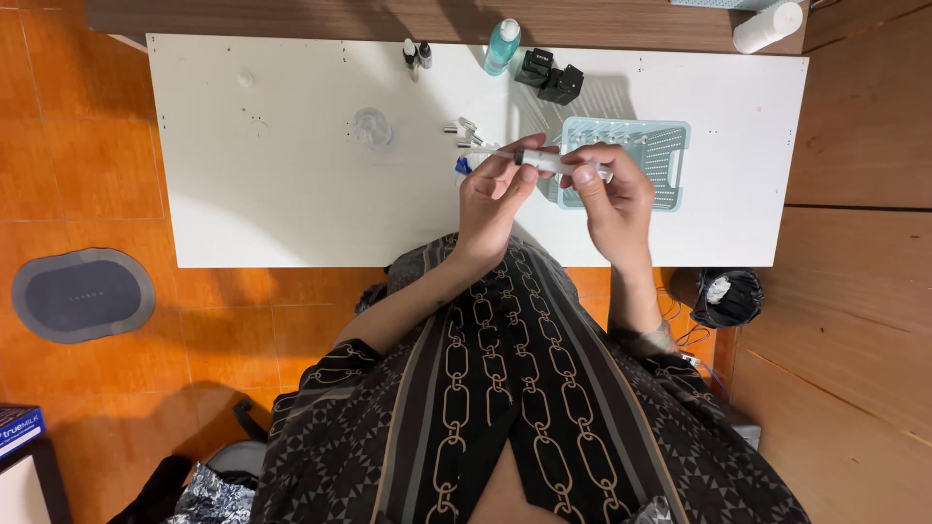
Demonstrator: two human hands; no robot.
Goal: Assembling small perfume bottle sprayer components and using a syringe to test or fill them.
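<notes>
Pen [549, 161] pinched level between left hand [493, 199] and right hand [614, 199] above table [291, 194].

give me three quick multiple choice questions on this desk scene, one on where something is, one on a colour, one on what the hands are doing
1. Where is the basket?
A. on the table, behind the hands
B. on the floor
C. on the lap

2. What colour is the bottle?
A. red
B. teal
C. black

3. How is the pen held?
A. lying loose
B. left hand only
C. by both hands

Answers: 1 A, it sits on the white table. 2 B, its body is teal. 3 C, the left hand and right hand both grip it.
</notes>
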